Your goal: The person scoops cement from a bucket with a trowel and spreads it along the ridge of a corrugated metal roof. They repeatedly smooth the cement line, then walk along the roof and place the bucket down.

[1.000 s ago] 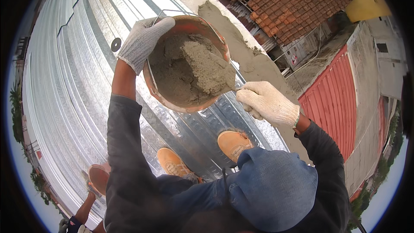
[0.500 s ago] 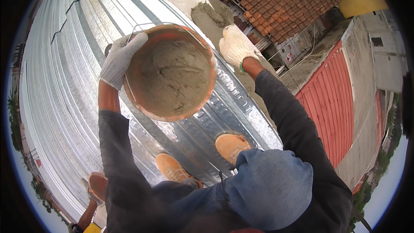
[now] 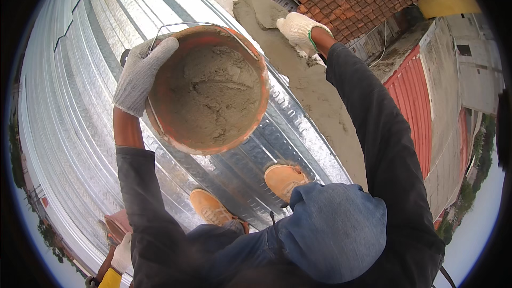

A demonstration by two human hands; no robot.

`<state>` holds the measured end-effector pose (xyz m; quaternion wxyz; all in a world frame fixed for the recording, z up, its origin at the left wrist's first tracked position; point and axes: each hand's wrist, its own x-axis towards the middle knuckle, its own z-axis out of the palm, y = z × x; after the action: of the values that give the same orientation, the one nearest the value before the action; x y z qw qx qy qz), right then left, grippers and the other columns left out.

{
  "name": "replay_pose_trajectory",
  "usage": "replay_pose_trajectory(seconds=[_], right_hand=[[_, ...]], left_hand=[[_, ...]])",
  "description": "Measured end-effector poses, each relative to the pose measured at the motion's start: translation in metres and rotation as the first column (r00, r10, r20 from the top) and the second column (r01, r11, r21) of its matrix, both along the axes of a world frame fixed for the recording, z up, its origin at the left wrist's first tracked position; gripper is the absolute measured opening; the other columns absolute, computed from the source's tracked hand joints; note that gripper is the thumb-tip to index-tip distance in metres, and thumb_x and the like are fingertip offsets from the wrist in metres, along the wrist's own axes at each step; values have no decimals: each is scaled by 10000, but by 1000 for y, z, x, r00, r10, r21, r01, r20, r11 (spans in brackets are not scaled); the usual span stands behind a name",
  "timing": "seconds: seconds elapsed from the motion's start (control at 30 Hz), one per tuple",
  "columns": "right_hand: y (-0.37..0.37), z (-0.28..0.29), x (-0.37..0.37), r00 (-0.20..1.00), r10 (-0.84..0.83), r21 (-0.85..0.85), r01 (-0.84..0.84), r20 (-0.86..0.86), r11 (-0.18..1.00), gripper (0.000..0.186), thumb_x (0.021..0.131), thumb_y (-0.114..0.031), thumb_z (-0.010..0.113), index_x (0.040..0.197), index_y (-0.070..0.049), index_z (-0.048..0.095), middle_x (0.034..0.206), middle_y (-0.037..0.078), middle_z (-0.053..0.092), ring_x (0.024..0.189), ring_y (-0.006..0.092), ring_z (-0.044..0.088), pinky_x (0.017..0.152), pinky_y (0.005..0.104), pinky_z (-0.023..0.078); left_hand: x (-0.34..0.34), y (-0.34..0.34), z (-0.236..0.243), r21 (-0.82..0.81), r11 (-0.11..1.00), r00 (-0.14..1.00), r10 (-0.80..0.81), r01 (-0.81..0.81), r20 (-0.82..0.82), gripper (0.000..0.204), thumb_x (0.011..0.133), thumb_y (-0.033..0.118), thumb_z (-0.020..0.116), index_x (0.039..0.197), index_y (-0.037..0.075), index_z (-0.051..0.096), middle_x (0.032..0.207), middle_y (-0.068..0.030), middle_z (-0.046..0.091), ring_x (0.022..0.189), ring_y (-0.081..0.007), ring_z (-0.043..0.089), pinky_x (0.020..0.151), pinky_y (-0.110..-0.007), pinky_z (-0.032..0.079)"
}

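My left hand (image 3: 143, 74) grips the bucket (image 3: 260, 89) by its rim, over the metal roof (image 3: 80, 101); my right hand (image 3: 300, 31) closes around the trowel (image 3: 268, 12), its blade at the grey mortar strip (image 3: 320, 101).

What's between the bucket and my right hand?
From the bucket to your right hand, the head view shows a strip of metal roofing, then grey mortar.

No legible writing, numbers or signs anywhere in view. Looked over the bucket (image 3: 257, 88) left of centre, shoes (image 3: 210, 205) at lower centre, metal roofing (image 3: 80, 117) along the left, red panel (image 3: 410, 106) and grey wall (image 3: 482, 80) at right: nothing readable. Surroundings at lower left edge too small to tell.
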<state>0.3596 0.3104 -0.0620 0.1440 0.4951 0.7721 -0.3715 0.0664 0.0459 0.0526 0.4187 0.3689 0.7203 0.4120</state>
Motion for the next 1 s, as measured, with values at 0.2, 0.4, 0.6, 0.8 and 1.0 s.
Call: replay_pose_trajectory(seconds=[0.2,0.4,0.6,0.8,1.0], right_hand=[[-20,-4,30,995,-97,-127,93,-27,988,514,1099,-380,529,946,72,721,840,184,745,708,325,730,674,510,565],[-48,6,50,989,-142,-137,136,-32,981,493,1081,-353,522,931,80,705,807,203,737,718,345,749,696,511,583],[-89,6,89,992,-127,-40,126,-5,991,538,1082,-345,519,1297,132,638,1060,330,756,983,465,759,902,548,594],[-103,24,106,980,-163,124,176,-113,976,571,1092,-450,525,1169,91,691,1047,307,777,996,464,772,926,530,586],[-34,39,75,926,-261,-141,230,-274,963,501,1141,-497,587,1181,-9,694,920,57,673,712,167,643,678,378,574]], left_hand=[[0,9,-2,-27,999,1000,-20,20,-24,490,1087,397,782,1359,-10,804,1149,-78,808,1039,-154,742,944,-336,614],[3,14,4,-15,998,998,-65,65,1,493,1080,395,788,1360,-11,807,1137,-82,806,1029,-160,745,951,-333,612],[13,14,10,-8,996,996,-84,84,4,495,1080,396,789,1353,-16,807,1133,-86,808,1021,-161,744,935,-334,611],[23,6,13,-20,998,996,-53,52,-65,487,1080,413,785,1339,2,817,1111,-68,806,997,-155,738,928,-330,606],[34,13,14,-12,995,988,-104,103,-114,511,1069,448,788,1325,8,828,1085,-62,803,976,-146,729,908,-322,596]])
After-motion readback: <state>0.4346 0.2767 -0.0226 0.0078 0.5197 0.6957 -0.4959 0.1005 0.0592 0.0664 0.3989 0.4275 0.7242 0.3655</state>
